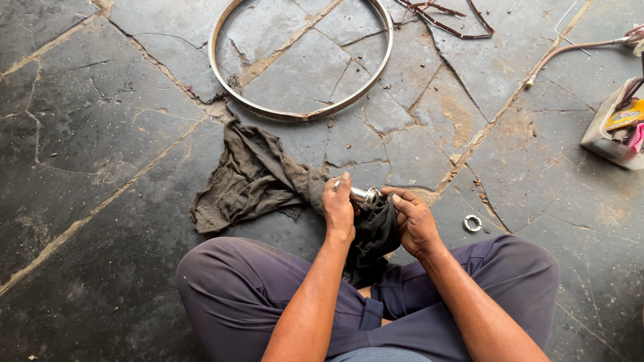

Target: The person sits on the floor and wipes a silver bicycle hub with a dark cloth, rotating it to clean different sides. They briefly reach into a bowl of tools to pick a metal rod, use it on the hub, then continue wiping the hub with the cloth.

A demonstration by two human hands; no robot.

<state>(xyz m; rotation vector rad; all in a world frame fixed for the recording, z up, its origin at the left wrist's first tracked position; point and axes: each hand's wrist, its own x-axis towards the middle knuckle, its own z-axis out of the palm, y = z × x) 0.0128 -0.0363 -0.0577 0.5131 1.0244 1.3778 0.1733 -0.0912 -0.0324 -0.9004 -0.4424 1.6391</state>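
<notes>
Clearly the small metal part [364,195] looks hard and slippery; left hand [339,209] closes around it, right hand [414,221] pinches the soft dark rag [268,181].

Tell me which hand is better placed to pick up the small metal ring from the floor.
Probably the right hand: the metal ring lies just beyond it, while the left hand grips the shiny metal part across the rag.

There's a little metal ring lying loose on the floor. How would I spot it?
Start at the seated person's right knee on the cracked stone floor. Just beyond it, right of the right hand, lies a small silver ring. Unlike the big wheel rim farther away, it is tiny, bright, and lies alone.
</notes>
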